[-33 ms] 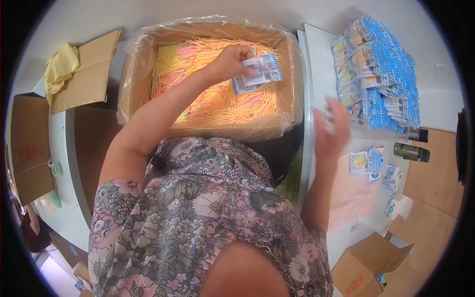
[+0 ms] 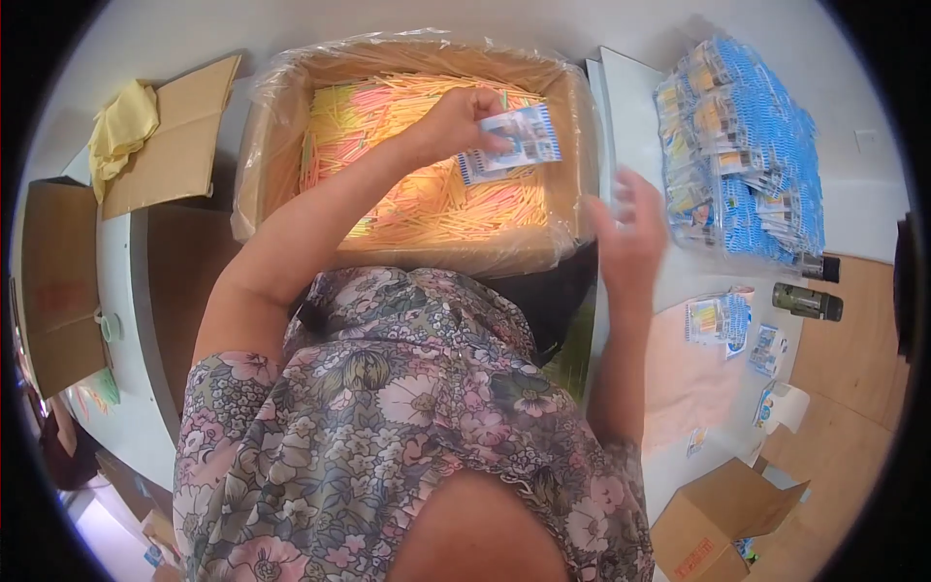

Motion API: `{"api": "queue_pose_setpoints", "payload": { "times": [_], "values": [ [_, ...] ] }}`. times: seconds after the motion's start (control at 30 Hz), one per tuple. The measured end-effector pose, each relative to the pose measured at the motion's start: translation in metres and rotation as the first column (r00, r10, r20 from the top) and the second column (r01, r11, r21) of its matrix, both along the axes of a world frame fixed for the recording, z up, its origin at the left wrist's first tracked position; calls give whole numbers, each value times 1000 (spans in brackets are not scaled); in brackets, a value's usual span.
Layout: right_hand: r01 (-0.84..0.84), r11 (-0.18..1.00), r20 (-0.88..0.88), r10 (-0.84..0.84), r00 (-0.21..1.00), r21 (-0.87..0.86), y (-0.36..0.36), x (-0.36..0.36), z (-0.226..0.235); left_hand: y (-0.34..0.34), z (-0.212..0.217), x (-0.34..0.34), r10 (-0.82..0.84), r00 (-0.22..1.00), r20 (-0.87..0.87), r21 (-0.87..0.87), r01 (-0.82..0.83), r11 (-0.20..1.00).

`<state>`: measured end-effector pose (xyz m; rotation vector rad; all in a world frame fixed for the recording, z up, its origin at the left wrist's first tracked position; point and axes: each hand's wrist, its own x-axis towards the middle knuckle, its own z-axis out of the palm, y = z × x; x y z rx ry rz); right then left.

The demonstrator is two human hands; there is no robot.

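Over the carton's right half: left hand (image 2: pixel 461 121), its fingers closed on two packets (image 2: pixel 524 136). Thumb flat on the upper packet's face, other fingers curled at its left edge; second packet lying askew beneath, showing below and to the left. Packets flat, rectangular, blue and white, with striped ends.

Beside the carton's right wall: right hand (image 2: pixel 630 228), blurred, fingers spread and raised, grasping nothing visible.

Carton (image 2: pixel 417 257): brown cardboard, rectangular, with a crinkled clear plastic liner (image 2: pixel 276 73) folded over its rim. Contents: thin straight sticks (image 2: pixel 485 209), loosely heaped, orange, pink and yellow.

Right side: smooth white bench (image 2: pixel 630 107). On it, a clear bin (image 2: pixel 693 233) piled high with matching packets in dense rows; a soft pink cloth (image 2: pixel 679 378) with a few packets on top; a dark green cylinder (image 2: pixel 805 301).

Left side: cardboard flap (image 2: pixel 179 145), draped with a rumpled yellow cloth (image 2: pixel 126 126).

Background: pale wall (image 2: pixel 533 21); wood-toned surface at far right.
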<state>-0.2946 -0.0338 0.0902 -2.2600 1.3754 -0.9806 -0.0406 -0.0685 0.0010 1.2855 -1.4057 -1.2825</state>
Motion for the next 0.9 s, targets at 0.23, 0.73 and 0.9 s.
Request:
{"api": "queue_pose_setpoints", "payload": {
  "times": [0.23, 0.73, 0.9],
  "values": [
    [-258, 915, 120, 231, 966, 310, -48, 104, 6, 34, 57, 40, -99, 980, -175, -82, 86, 993],
    [-684, 722, -536, 539, 650, -103, -73, 258, -106, 116, 32, 149, 707, 452, -544, -29, -852, 523],
    [-723, 680, -761, 401, 509, -125, -72, 289, -112, 115, 22, 155, 707, 427, -564, -36, -868, 495]
  ]
}}
